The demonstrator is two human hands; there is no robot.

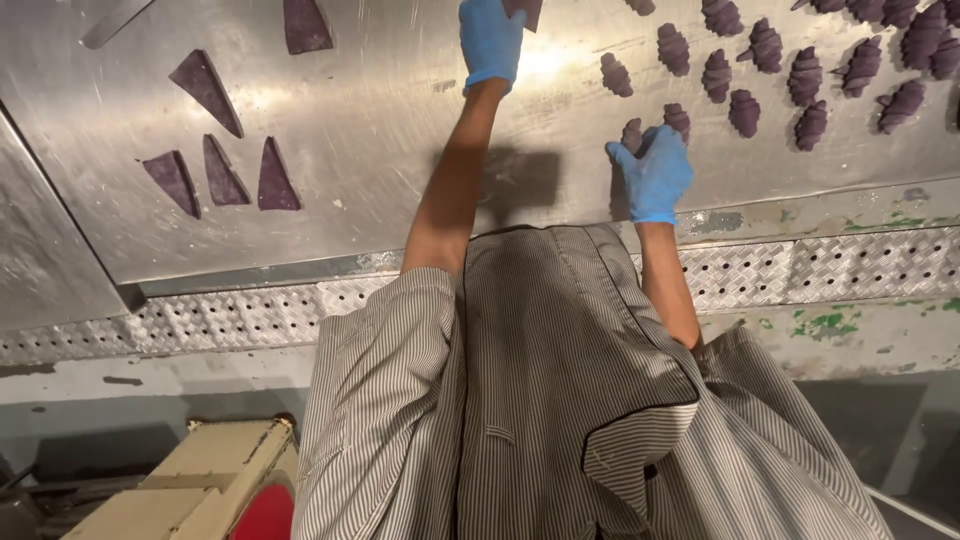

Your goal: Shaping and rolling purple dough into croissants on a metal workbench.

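Both my hands wear blue gloves and reach over a steel worktable. My left hand is stretched far forward, its fingers on a flat purple dough triangle at the top edge of the view. My right hand is nearer to me, curled around a rolled purple dough piece, with another roll just past its fingertips. Several rolled purple pieces lie in rows to the right.
Several flat purple dough triangles lie on the left of the table. A perforated metal strip runs along the table's near edge. My striped shirt fills the lower middle. A tan box stands at the lower left.
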